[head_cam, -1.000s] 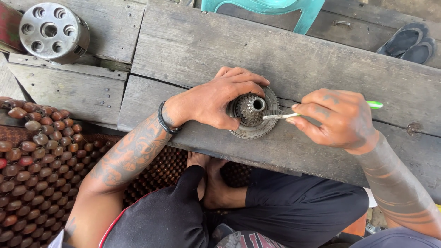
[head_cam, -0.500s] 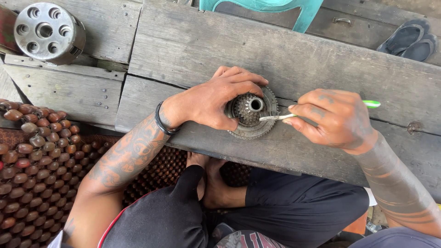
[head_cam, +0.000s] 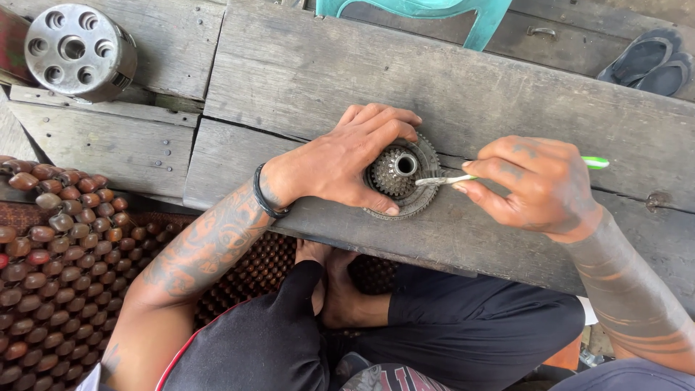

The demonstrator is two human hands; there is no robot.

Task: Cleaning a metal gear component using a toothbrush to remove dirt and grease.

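Note:
A grey toothed metal gear cluster (head_cam: pixel 402 174) with a hollow centre stands on a weathered wooden plank (head_cam: pixel 304 72). My left hand (head_cam: pixel 340 161) wraps around its left side and holds it steady; a black band circles that wrist. My right hand (head_cam: pixel 539 187) pinches a toothbrush (head_cam: pixel 441 179) with a white and green handle. Its bristle end rests against the gear's right side, just beside the centre hole.
A silver metal cylinder with several round holes (head_cam: pixel 76 49) sits at the upper left. A wooden beaded mat (head_cam: pixel 58 261) covers the floor on the left. Dark sandals (head_cam: pixel 648 61) lie at the upper right, and a teal plastic chair leg (head_cam: pixel 434 11) stands behind the planks.
The toothbrush tip has shifted slightly on the gear's right side. My left hand keeps its hold on the gear.

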